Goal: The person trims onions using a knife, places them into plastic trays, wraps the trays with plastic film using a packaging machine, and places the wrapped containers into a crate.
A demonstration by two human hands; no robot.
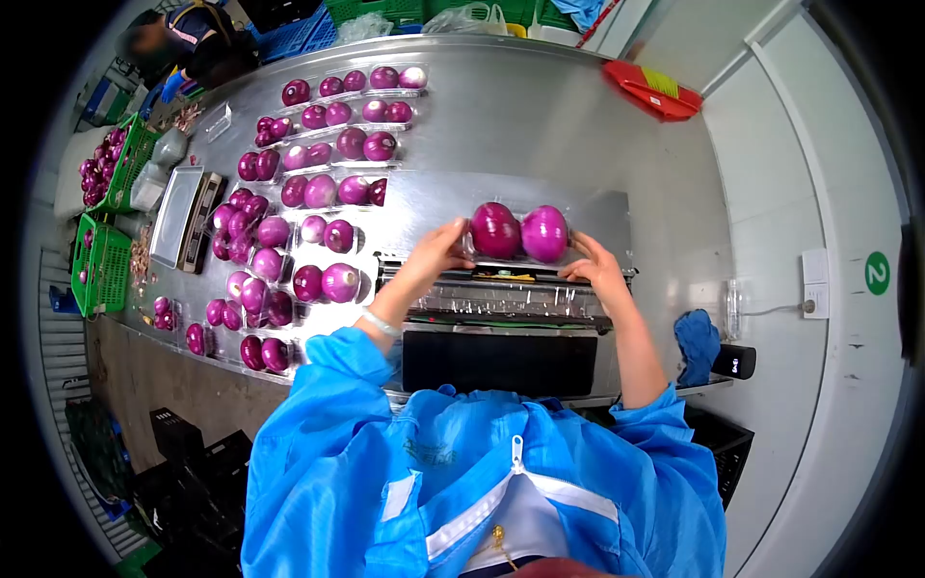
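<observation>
Two red onions (520,233) sit side by side in a clear plastic tray above the far edge of a wrapping machine (511,301). My left hand (438,252) grips the tray's left end, its fingers curled against the side. At the right end, my right hand (595,267) holds the tray between thumb and fingers. A roll of clear film lies across the machine, just below the tray. The machine's black front panel (499,362) is close to my body.
Rows of clear trays with onions (323,191) cover the table's left part. A scale (179,217) and green crates (101,270) stand farther left. A red bag (653,91) lies at the back right, a blue cloth (697,345) at the right edge. Another person (204,43) stands at the upper left.
</observation>
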